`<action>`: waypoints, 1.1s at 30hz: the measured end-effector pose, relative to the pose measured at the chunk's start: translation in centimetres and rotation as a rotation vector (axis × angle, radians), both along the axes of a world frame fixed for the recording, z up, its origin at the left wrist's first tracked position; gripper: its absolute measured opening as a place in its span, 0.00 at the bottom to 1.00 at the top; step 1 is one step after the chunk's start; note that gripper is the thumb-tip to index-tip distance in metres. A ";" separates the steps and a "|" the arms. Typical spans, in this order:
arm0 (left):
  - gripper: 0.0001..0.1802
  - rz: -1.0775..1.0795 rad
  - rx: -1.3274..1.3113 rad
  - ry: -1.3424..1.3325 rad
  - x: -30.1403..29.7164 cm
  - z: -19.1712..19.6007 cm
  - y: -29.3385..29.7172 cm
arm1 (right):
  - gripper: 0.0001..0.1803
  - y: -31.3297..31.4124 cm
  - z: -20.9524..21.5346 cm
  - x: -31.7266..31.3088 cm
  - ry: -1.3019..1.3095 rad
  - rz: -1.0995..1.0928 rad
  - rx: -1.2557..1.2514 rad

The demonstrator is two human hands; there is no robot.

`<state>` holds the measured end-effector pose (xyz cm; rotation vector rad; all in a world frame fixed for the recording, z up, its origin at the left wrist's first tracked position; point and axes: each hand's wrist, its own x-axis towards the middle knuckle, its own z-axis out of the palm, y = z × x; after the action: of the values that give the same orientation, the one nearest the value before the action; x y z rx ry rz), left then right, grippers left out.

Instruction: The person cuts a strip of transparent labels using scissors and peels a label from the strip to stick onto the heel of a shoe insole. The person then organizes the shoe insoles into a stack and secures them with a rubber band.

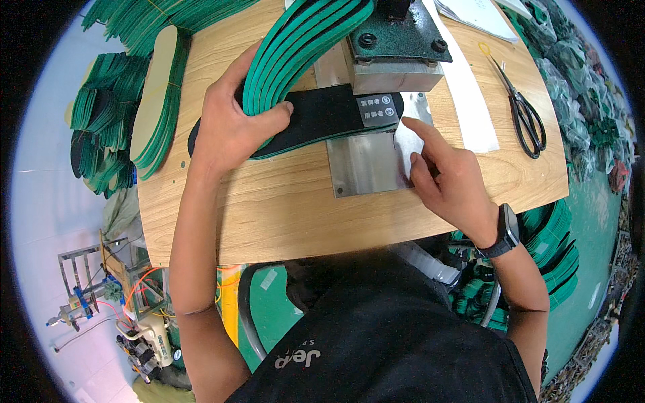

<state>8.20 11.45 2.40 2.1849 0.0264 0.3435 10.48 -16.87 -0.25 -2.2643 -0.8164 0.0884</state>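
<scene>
Right now: left hand grip pinching stack of green insoles above black insole on desk; right hand grip spread, forefinger on metal plate.

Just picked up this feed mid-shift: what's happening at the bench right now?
A person is working at a wooden table with a green press machine. The left hand holds a fanned stack of green-edged insoles and presses a black insole onto the metal plate under the press. The right hand points its forefinger at the grey label on the insole's end. Black scissors lie unused to the right.
</scene>
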 end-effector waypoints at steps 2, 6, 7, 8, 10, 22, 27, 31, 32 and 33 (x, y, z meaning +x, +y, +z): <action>0.42 -0.011 -0.056 -0.012 0.1 -0.3 0.2 | 0.18 -0.3 -0.2 -0.3 -0.003 -0.004 0.043; 0.41 -0.035 -0.123 -0.051 0.3 -0.7 0.2 | 0.16 -0.9 -0.3 -0.7 -0.027 0.031 0.039; 0.41 -0.032 -0.085 -0.042 0.3 -0.7 0.2 | 0.16 -1.1 -0.3 -0.7 -0.042 0.045 0.035; 0.40 -0.029 -0.045 -0.032 0.2 -0.5 0.2 | 0.16 -1.2 -0.3 -0.7 -0.055 0.060 0.033; 0.39 -0.022 -0.013 -0.005 0.1 -0.1 0.1 | 0.15 -1.4 -0.7 -0.6 -0.064 0.067 0.070; 0.36 -0.030 0.044 0.013 0.1 -0.2 0.1 | 0.27 0.5 0.2 1.3 -0.085 0.099 -0.083; 0.36 -0.006 0.028 0.042 0.0 0.4 -0.5 | 0.29 0.9 0.0 1.6 -0.139 0.104 -0.157; 0.37 -0.007 0.018 0.027 0.0 0.0 -0.2 | 0.28 0.9 0.3 1.4 -0.128 0.101 -0.172; 0.37 -0.011 0.028 0.018 0.0 -0.1 -0.1 | 0.28 0.9 0.3 1.4 -0.129 0.104 -0.169; 0.37 -0.015 0.038 0.008 0.0 -0.1 -0.1 | 0.28 0.9 0.3 1.4 -0.130 0.104 -0.171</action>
<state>8.21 11.39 2.26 2.2231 0.0084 0.3290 11.85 -15.96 0.01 -2.4063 -1.0305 0.0617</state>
